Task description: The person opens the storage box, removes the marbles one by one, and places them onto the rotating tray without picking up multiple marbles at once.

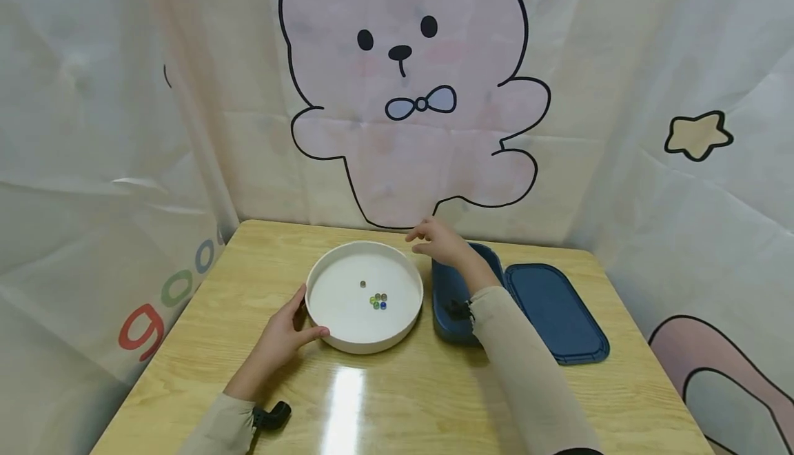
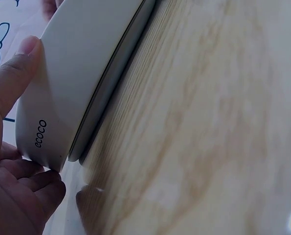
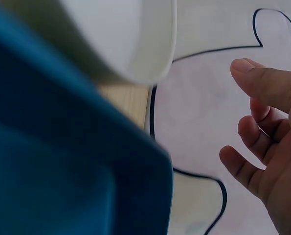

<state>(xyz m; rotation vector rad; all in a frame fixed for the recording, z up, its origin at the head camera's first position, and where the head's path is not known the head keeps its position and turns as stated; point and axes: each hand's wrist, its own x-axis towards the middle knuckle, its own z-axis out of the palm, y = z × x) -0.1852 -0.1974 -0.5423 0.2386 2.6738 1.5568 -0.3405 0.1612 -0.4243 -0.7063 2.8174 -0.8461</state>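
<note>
A round white tray point(image 1: 338, 307) with a raised wall stands on the table. Inside it, several small glass marbles point(image 1: 378, 301) cluster right of centre, with a single brownish marble point(image 1: 362, 284) apart from them. My left hand point(image 1: 282, 336) grips the tray's left side; in the left wrist view its thumb point(image 2: 18, 73) lies against the outer wall marked "ecoco". Above the gap between the tray and a dark blue box point(image 1: 455, 331), my right hand point(image 1: 443, 243) hovers with fingers loosely bent and nothing in them. My right forearm hides part of the box's inside.
The dark blue lid point(image 1: 558, 310) lies flat on the table right of the box, partly under my right sleeve in view. A printed cloth point(image 1: 403, 165) hangs behind the table's back edge and along both sides. Wood-grain tabletop point(image 1: 397, 400) stretches in front of the tray.
</note>
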